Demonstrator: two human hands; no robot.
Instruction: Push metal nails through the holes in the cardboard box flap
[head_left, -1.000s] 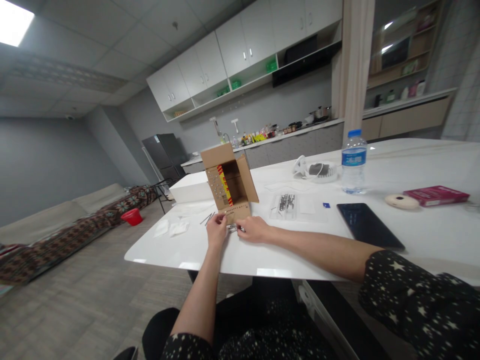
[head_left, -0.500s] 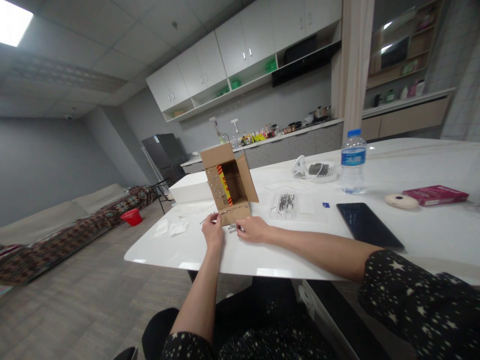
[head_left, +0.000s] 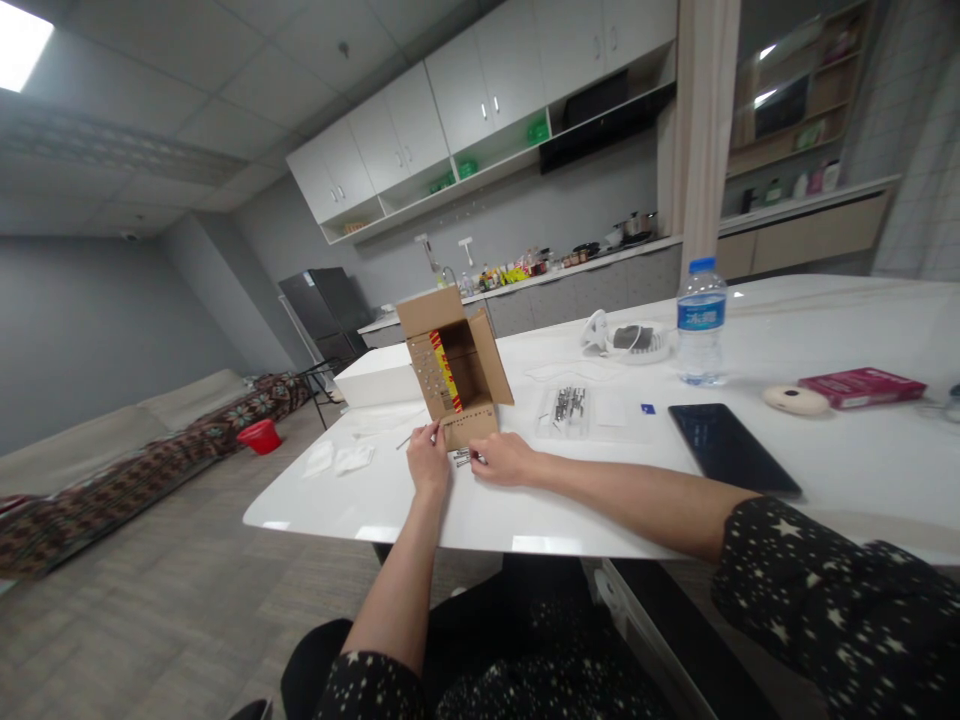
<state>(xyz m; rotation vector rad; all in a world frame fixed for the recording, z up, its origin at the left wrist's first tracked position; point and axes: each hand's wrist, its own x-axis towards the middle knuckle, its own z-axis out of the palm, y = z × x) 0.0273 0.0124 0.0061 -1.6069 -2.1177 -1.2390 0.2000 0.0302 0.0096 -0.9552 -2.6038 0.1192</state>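
Resting on the table (head_left: pixel 615 500) before the box (head_left: pixel 454 365), the left hand (head_left: pixel 427 462) pinches a pin (head_left: pixel 416 436); the right hand (head_left: pixel 501 460) lies curled by loose pins (head_left: pixel 463 458), its grip hidden.

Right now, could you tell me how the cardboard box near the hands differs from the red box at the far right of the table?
The cardboard box is brown, stands upright and is open, with rows of small holes in its flaps. The red box is flat, lies closed and is apart from both hands. The cardboard box sits just beyond the left hand and right hand. Both rest on the white table.
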